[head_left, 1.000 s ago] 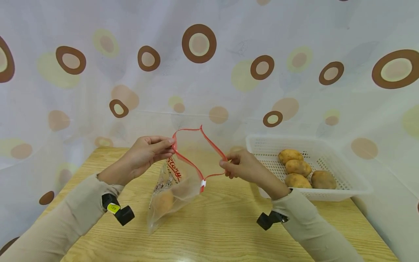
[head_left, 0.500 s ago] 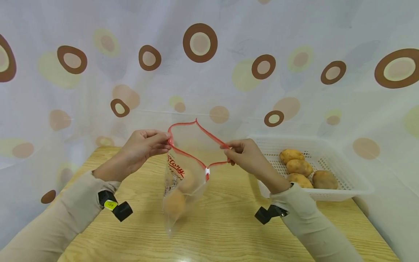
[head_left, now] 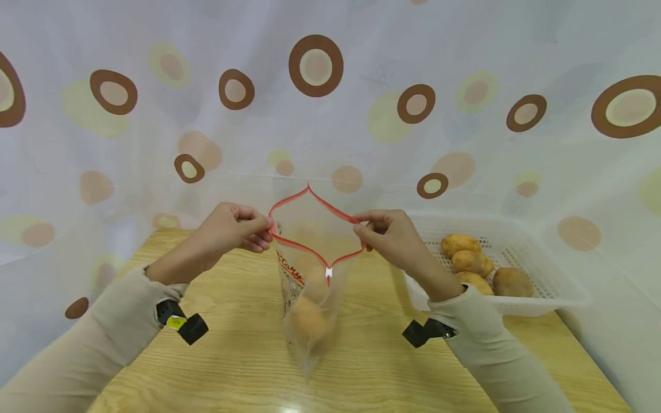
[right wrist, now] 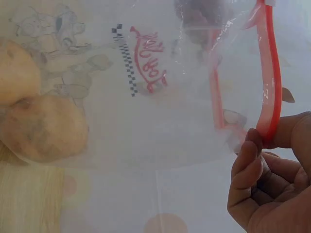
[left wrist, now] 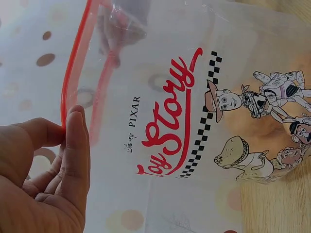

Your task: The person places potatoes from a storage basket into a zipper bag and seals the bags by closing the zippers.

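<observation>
A clear zip bag [head_left: 338, 304] with a red rim and a white slider hangs over the table, its mouth spread wide. My left hand [head_left: 232, 229] pinches the rim's left side between thumb and fingers. On the opposite side, my right hand [head_left: 395, 241] pinches the rim the same way. Inside, potatoes sit low in the bag; one potato [head_left: 310, 318] shows through the front, and in the right wrist view two potatoes [right wrist: 46, 128] rest together. Red "Toy Story" lettering [left wrist: 170, 121] and cartoon figures are printed on the side facing the left wrist camera.
A white plastic basket [head_left: 558, 287] stands at the table's right, behind my right forearm. Several potatoes [head_left: 472, 263] lie in it. The wooden table [head_left: 217, 355] runs beneath the bag. A curtain [head_left: 330, 132] with brown ring patterns hangs behind.
The bag has swung from the left to hang more upright between my hands, its potatoes shifting right. Both hands have risen, still pinching the rim, and the mouth faces me more.
</observation>
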A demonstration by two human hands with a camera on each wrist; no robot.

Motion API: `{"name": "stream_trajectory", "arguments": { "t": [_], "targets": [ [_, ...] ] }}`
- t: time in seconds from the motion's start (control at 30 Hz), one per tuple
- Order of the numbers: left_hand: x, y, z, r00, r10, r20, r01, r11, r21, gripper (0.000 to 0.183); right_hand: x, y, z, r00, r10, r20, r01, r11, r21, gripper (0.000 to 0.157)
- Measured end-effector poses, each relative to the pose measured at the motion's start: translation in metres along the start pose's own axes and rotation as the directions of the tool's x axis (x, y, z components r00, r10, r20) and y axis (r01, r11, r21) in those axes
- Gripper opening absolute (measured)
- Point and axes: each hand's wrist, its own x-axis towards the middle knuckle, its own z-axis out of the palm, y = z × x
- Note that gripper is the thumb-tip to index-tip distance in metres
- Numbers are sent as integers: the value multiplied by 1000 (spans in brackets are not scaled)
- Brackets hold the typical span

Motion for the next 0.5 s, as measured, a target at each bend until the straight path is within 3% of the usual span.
{"name": "stream_trajectory", "arguments": {
  "t": [0.1, 0.27, 0.5],
  "targets": [
    [1, -2, 4, 1000, -10, 9, 10, 999, 33, 31, 0, 2, 6, 1000, -16, 21, 17, 1000, -7, 24],
    [2, 3, 3, 999, 25, -23, -24, 999, 21, 33, -1, 1, 5, 998, -48, -27, 47, 998, -37, 23],
    [0, -3, -2, 999, 26, -38, -29, 996, -83, 33, -4, 6, 8, 998, -26, -54, 25, 999, -25, 26]
  ]
}}
